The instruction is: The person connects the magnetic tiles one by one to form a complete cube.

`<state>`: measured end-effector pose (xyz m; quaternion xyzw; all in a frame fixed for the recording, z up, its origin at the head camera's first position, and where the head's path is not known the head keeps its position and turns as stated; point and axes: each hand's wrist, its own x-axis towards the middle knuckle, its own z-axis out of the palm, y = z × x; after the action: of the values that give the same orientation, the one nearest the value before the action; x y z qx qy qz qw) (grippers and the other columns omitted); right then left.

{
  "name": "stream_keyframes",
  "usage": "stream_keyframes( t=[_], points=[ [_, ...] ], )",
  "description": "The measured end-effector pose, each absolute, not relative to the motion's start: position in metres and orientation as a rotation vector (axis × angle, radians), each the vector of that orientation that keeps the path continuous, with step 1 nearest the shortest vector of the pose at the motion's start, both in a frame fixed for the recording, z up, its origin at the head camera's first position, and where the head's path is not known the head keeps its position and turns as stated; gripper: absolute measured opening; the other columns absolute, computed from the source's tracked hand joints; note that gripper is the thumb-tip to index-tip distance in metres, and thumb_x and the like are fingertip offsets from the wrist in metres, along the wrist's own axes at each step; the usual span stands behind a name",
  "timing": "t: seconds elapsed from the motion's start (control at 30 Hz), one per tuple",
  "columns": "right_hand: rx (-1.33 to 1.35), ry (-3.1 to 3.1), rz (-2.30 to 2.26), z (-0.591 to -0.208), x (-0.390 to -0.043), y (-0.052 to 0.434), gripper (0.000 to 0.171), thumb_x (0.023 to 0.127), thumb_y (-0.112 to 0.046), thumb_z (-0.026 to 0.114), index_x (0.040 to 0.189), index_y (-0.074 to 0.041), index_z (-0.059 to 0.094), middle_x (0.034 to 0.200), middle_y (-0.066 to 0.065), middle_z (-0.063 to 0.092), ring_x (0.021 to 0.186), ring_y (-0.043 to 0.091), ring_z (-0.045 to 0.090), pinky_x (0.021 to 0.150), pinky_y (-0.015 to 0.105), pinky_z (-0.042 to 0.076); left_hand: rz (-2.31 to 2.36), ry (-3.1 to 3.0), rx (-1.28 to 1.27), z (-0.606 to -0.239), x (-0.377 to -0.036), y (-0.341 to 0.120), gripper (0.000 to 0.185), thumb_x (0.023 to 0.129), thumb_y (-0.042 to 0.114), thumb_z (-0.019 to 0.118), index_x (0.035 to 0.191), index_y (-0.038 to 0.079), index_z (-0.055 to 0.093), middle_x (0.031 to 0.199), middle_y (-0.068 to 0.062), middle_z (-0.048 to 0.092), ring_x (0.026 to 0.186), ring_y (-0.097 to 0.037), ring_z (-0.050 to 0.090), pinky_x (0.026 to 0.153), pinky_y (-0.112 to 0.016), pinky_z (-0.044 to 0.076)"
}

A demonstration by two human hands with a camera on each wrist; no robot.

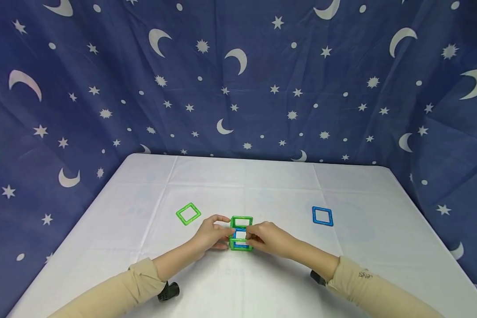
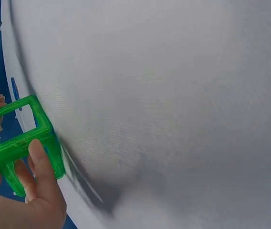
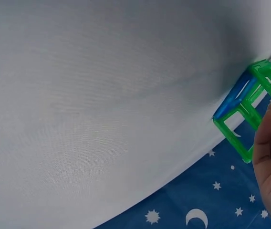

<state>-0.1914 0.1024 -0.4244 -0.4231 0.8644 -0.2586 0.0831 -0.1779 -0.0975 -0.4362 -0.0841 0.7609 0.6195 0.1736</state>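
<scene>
I have the left hand (image 1: 211,234) and the right hand (image 1: 271,238) together over the white-covered table (image 1: 262,282), a small box-like frame of joined green and blue squares (image 1: 241,241) between them. The left fingers and thumb hold its left side, set apart along its edges; the right fingers, bunched closer, pinch its right side. From here I cannot tell whether its base touches the table. Beyond the left hand I see a loose green square (image 1: 181,219) lying flat, turned cornerwise; a loose blue square (image 1: 323,224) lies flat beyond the right hand. A blue curtain (image 1: 262,132) with pale moons and stars hangs behind.
</scene>
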Motion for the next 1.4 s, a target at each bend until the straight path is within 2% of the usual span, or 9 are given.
stream_keyframes(
  t=[0.13, 0.23, 0.33, 0.43, 0.6, 0.77, 0.9, 1.1, 1.4],
  points=[
    [-1.251, 2.582, -0.786, -0.424, -0.191, 0.104, 0.005, 0.088, -0.011, 0.066, 0.085, -0.007, 0.064, 0.069, -0.003, 0.061, 0.056, -0.004, 0.040, 0.051, 0.011, 0.040, 1.708, 2.180, -0.130, -0.438, -0.180, -0.104, 0.047, 0.087, 0.022, 0.067, 0.127, 0.005, 0.048, 0.092, -0.007, 0.060, 0.072, -0.013, 0.059, 0.062, -0.029, 0.057],
    [-1.187, 2.603, -0.845, -0.422, -0.195, 0.110, 0.016, 0.090, -0.022, 0.065, 0.092, -0.006, 0.064, 0.066, -0.005, 0.057, 0.055, -0.001, 0.041, 0.050, 0.013, 0.039, 1.631, 2.215, 0.053, -0.443, -0.185, -0.114, 0.063, 0.086, 0.026, 0.069, 0.138, 0.008, 0.040, 0.112, -0.011, 0.052, 0.093, -0.020, 0.058, 0.074, -0.034, 0.057],
    [-1.087, 2.648, -0.909, -0.422, -0.204, 0.118, 0.024, 0.093, -0.028, 0.060, 0.101, -0.006, 0.062, 0.070, -0.006, 0.056, 0.059, 0.003, 0.045, 0.052, 0.016, 0.041, 1.508, 2.275, 0.248, -0.449, -0.191, -0.123, 0.084, 0.079, 0.023, 0.077, 0.147, 0.011, 0.029, 0.136, -0.016, 0.042, 0.117, -0.030, 0.050, 0.087, -0.041, 0.052],
    [-1.013, 2.696, -0.929, -0.425, -0.217, 0.125, 0.026, 0.094, -0.026, 0.057, 0.108, -0.005, 0.060, 0.077, -0.004, 0.060, 0.064, 0.005, 0.050, 0.056, 0.018, 0.045, 1.331, 2.389, 0.432, -0.455, -0.194, -0.124, 0.102, 0.070, 0.020, 0.084, 0.149, 0.010, 0.021, 0.144, -0.017, 0.037, 0.125, -0.036, 0.044, 0.096, -0.048, 0.046],
    [-0.973, 2.783, -0.863, -0.428, -0.239, 0.127, 0.026, 0.093, -0.018, 0.058, 0.113, -0.001, 0.059, 0.083, 0.002, 0.064, 0.066, 0.006, 0.053, 0.058, 0.018, 0.045, 1.121, 2.582, 0.587, -0.461, -0.194, -0.111, 0.103, 0.063, 0.024, 0.088, 0.146, 0.008, 0.029, 0.133, -0.013, 0.048, 0.117, -0.030, 0.044, 0.098, -0.050, 0.042],
    [-0.977, 2.777, -0.778, -0.432, -0.252, 0.122, 0.026, 0.092, -0.016, 0.059, 0.114, -0.001, 0.059, 0.085, 0.003, 0.064, 0.066, 0.006, 0.052, 0.058, 0.017, 0.044, 1.096, 2.666, 0.536, -0.463, -0.189, -0.102, 0.093, 0.062, 0.020, 0.089, 0.139, 0.008, 0.038, 0.124, -0.008, 0.055, 0.107, -0.023, 0.042, 0.090, -0.044, 0.043],
    [-1.022, 2.755, -0.698, -0.432, -0.260, 0.114, 0.025, 0.091, -0.014, 0.060, 0.114, -0.002, 0.059, 0.086, 0.004, 0.064, 0.069, 0.008, 0.054, 0.060, 0.018, 0.046, 1.104, 2.690, 0.499, -0.465, -0.183, -0.103, 0.091, 0.061, 0.020, 0.089, 0.136, 0.007, 0.040, 0.123, -0.008, 0.056, 0.109, -0.025, 0.044, 0.092, -0.046, 0.043],
    [-1.193, 2.653, -0.581, -0.428, -0.272, 0.089, 0.031, 0.091, -0.013, 0.061, 0.120, -0.003, 0.058, 0.102, 0.009, 0.066, 0.092, 0.019, 0.062, 0.080, 0.030, 0.054, 1.072, 2.732, 0.485, -0.466, -0.170, -0.112, 0.092, 0.060, 0.025, 0.090, 0.135, 0.006, 0.040, 0.121, -0.006, 0.056, 0.108, -0.023, 0.045, 0.092, -0.045, 0.044],
    [-1.633, 2.571, -0.263, -0.431, -0.283, 0.053, 0.039, 0.090, -0.014, 0.062, 0.128, -0.008, 0.054, 0.129, 0.007, 0.057, 0.120, 0.023, 0.054, 0.101, 0.036, 0.046, 1.091, 2.740, 0.525, -0.466, -0.155, -0.124, 0.092, 0.059, 0.020, 0.090, 0.134, 0.003, 0.039, 0.122, -0.010, 0.056, 0.115, -0.030, 0.046, 0.095, -0.051, 0.042]
  ],
)
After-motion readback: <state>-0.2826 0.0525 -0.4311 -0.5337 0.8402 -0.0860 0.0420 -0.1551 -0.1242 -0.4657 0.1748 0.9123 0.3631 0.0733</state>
